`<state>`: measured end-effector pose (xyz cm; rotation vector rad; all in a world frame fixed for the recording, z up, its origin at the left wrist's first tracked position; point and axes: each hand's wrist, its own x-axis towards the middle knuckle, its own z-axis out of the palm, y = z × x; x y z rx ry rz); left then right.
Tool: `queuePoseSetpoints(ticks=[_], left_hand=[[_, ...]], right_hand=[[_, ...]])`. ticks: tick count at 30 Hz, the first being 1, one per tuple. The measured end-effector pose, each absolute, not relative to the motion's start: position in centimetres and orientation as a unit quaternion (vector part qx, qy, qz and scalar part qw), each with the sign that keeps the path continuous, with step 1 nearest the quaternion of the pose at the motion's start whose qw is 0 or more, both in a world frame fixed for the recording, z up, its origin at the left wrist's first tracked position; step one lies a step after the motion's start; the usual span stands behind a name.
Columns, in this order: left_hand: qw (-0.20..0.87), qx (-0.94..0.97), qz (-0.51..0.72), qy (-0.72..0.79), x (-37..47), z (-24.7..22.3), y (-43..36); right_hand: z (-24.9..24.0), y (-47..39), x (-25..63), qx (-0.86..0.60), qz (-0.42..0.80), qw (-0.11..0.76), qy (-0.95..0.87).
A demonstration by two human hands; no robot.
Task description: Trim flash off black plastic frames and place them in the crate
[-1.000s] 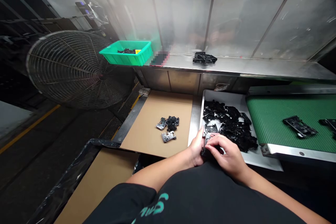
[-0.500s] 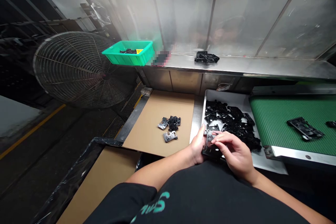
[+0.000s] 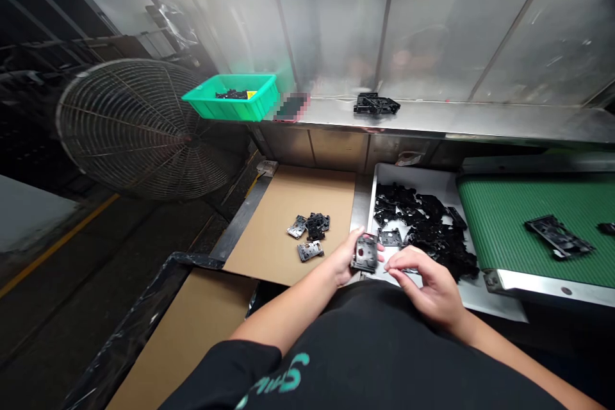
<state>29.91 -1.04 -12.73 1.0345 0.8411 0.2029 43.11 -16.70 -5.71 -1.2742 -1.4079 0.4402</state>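
My left hand is closed around a black plastic frame part with cut-out holes, held in front of my body at the tray's near left corner. Just right of it, my right hand is pinched, with the tip of something small and thin at its fingertips that I cannot make out. Behind both hands, a white tray holds a heap of black plastic parts. On the brown cardboard to the left lie several similar parts, grouped close together.
A green conveyor belt on the right carries a black part. Along the metal shelf stand a green bin, a blurred-out flat object and stacked black parts. A large caged fan is at left.
My left hand has moved left with the frame part, away from my right hand, and the part is now turned to face me. My right hand stays pinched in nearly the same place.
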Motion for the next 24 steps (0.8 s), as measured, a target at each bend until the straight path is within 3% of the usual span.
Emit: queuePoseSetpoints(ticks=[4, 12, 16, 20, 24], left_hand=[[0.667, 0.561, 0.142, 0.469, 26.9, -15.2, 4.6], [0.328, 0.736, 0.197, 0.559, 26.4, -16.1, 11.5], [0.306, 0.852, 0.167, 0.391, 32.8, -16.4, 9.5], [0.336, 0.929, 0.064, 0.144, 41.1, -17.9, 5.6], [0.347, 0.937, -0.027, -0.004, 47.1, -19.8, 2.7]], right_hand=[[-5.7, -16.9, 43.4, -0.549, 0.194, 0.533, -0.614], [-6.0, -17.5, 44.0, -0.563, 0.187, 0.533, -0.604], [-6.2, -18.3, 44.6, -0.584, 0.177, 0.537, -0.583], [-6.4, -19.2, 45.2, -0.606, 0.140, 0.536, -0.571], [-6.6, -20.2, 45.7, -0.628, 0.117, 0.532, -0.556]])
